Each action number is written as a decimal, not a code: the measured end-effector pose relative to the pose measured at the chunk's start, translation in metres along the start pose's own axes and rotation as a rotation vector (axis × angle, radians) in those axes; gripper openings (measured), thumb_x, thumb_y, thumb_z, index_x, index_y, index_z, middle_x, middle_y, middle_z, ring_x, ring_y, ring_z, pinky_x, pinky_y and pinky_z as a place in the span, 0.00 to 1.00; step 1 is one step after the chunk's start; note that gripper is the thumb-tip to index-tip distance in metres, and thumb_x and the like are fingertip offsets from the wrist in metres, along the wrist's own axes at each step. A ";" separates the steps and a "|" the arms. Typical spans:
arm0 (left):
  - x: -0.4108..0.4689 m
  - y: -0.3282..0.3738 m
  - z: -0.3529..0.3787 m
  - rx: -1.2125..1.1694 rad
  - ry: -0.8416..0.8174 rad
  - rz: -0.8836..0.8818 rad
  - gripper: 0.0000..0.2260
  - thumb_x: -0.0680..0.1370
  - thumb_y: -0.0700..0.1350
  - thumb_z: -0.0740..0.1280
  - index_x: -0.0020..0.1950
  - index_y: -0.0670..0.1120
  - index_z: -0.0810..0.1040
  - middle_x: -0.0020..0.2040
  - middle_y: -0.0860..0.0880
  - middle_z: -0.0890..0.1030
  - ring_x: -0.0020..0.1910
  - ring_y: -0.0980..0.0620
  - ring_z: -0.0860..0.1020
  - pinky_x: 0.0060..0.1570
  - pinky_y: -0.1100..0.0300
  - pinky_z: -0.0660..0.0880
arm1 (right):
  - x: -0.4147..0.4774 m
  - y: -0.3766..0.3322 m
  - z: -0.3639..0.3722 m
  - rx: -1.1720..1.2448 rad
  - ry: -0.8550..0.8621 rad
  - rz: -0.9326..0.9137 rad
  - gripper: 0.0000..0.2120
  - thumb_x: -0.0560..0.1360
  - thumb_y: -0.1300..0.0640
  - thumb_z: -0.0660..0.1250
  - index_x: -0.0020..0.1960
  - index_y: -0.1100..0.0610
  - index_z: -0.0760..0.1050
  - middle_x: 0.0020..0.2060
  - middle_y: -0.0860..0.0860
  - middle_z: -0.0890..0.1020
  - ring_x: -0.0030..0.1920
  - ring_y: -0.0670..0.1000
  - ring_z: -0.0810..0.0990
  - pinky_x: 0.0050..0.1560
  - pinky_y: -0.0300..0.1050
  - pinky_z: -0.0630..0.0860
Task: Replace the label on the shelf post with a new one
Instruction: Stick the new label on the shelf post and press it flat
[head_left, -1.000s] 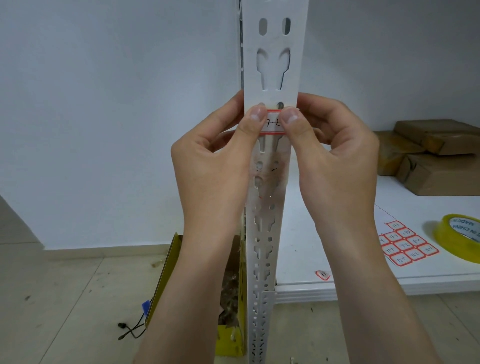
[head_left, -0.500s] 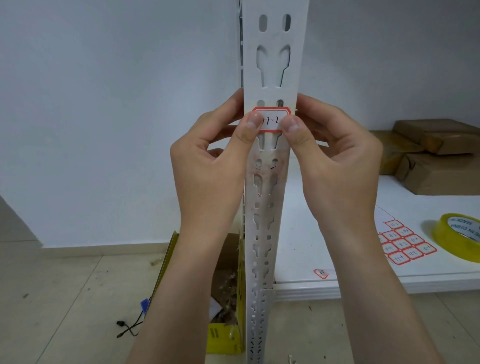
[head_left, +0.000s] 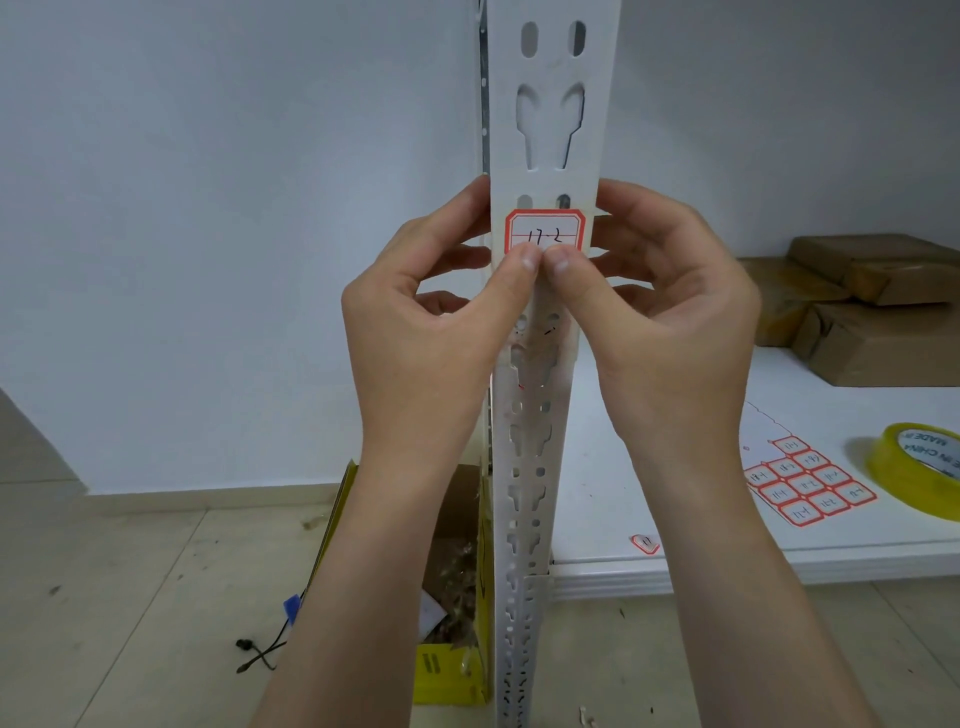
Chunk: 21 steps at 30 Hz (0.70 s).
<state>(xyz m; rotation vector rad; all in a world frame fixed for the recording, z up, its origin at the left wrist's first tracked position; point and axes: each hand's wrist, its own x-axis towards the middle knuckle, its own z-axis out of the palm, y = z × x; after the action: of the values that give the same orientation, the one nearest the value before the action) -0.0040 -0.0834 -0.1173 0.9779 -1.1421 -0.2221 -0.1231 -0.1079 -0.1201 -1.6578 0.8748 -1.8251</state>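
On shelf post (head_left: 553, 130): red-bordered label (head_left: 545, 233), marked 17-2. Likely featherlight, limp, sticky-backed; handle by edges. Left hand (head_left: 421, 332), right hand (head_left: 675, 322) grip post, thumbs pressing lower edge.

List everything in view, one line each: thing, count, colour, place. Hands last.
shelf post: one, white, upright, centre.
label: one, white, red border, on the post.
shelf board: one, white, right of post.
label sheet: one, red-bordered, on the board.
loose label: one, red-bordered, near board's front edge.
tape roll: one, yellow, board's far right.
parcels: at least three, brown, board's back.
box: one, yellow, floor, left of post.
cable: one, black, floor.
left hand: thumb on label's lower edge, fingers round post.
right hand: likewise.
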 end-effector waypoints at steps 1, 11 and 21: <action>0.000 0.000 0.000 0.001 0.003 0.002 0.20 0.78 0.48 0.74 0.70 0.49 0.81 0.60 0.55 0.86 0.56 0.55 0.84 0.48 0.63 0.84 | 0.000 0.000 0.000 -0.002 -0.002 0.003 0.18 0.78 0.53 0.76 0.66 0.51 0.80 0.54 0.43 0.87 0.56 0.47 0.85 0.55 0.51 0.85; -0.002 -0.001 0.005 -0.105 0.052 -0.072 0.16 0.79 0.45 0.71 0.67 0.49 0.83 0.58 0.54 0.87 0.56 0.54 0.86 0.51 0.59 0.84 | 0.000 0.000 0.000 0.125 0.021 0.089 0.16 0.78 0.56 0.76 0.65 0.50 0.81 0.53 0.45 0.88 0.55 0.47 0.87 0.57 0.48 0.85; 0.001 0.010 0.010 -0.118 0.091 -0.147 0.15 0.76 0.48 0.77 0.62 0.47 0.85 0.53 0.53 0.89 0.49 0.52 0.88 0.50 0.56 0.86 | 0.004 -0.015 0.005 0.291 0.071 0.201 0.18 0.76 0.55 0.78 0.63 0.54 0.77 0.41 0.46 0.89 0.43 0.44 0.88 0.44 0.31 0.80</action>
<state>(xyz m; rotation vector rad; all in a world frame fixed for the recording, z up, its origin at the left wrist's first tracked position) -0.0154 -0.0836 -0.1080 0.9587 -0.9646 -0.3562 -0.1180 -0.1014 -0.1060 -1.2869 0.7349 -1.7836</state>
